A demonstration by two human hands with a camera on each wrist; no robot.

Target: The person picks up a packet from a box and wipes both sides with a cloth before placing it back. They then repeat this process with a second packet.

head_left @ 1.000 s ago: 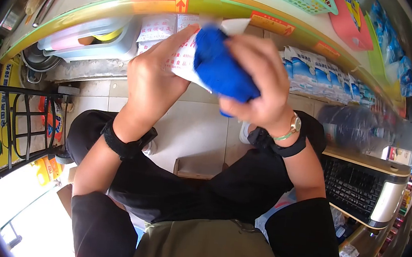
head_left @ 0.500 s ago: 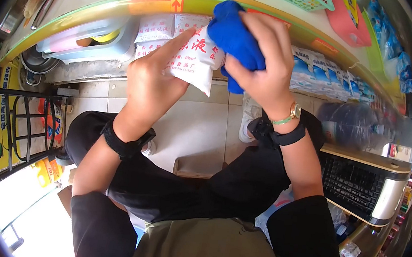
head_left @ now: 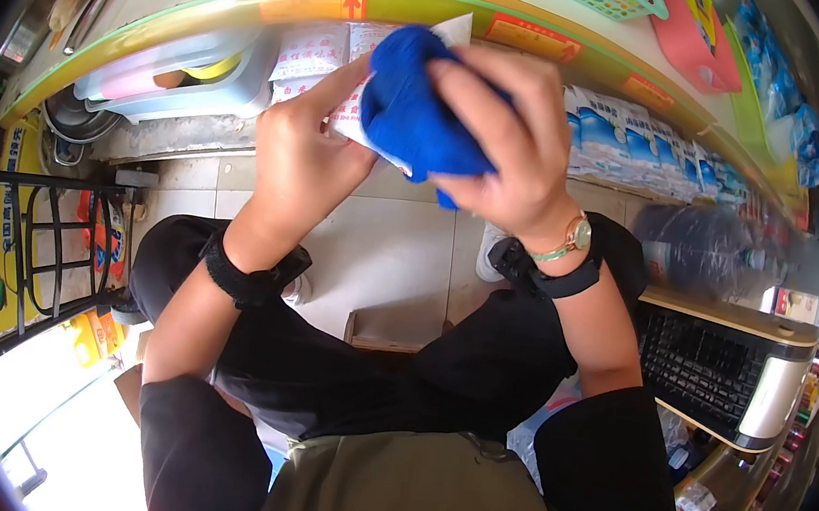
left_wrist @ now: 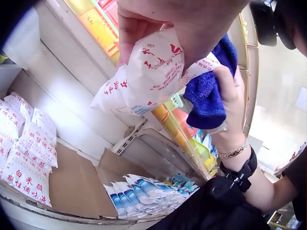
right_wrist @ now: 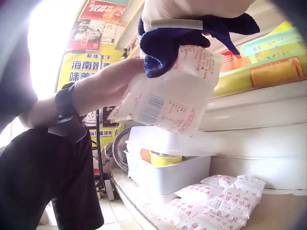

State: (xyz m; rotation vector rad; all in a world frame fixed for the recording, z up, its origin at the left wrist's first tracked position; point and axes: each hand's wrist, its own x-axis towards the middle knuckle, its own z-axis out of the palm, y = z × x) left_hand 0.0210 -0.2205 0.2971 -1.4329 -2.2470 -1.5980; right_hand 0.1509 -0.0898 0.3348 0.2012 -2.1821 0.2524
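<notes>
My left hand (head_left: 300,154) grips a white plastic pouch of liquid with red print (left_wrist: 156,67), holding it up in front of the lower shelf. In my right hand (head_left: 521,148) is a bunched blue cloth (head_left: 419,117), fingers curled over it. The cloth lies against the pouch and hides most of its front in the head view. From the right wrist view, the pouch's barcode side (right_wrist: 163,105) hangs below the cloth. The left wrist view shows a dark blue fold of cloth (left_wrist: 206,98) beside the pouch.
Similar pouches (left_wrist: 31,148) lie stacked on the lower shelf, with cardboard (left_wrist: 76,184) beside them. Blue-and-white packets (head_left: 631,144) stand to the right. A plastic bin (right_wrist: 168,175) sits left of the pouches. The upper shelf edge (head_left: 405,11) runs just beyond my hands.
The cloth first covered the pouch, then moved right, uncovering its printed front, and is now back over it towards the left. My left hand keeps its grip, nearly still.
</notes>
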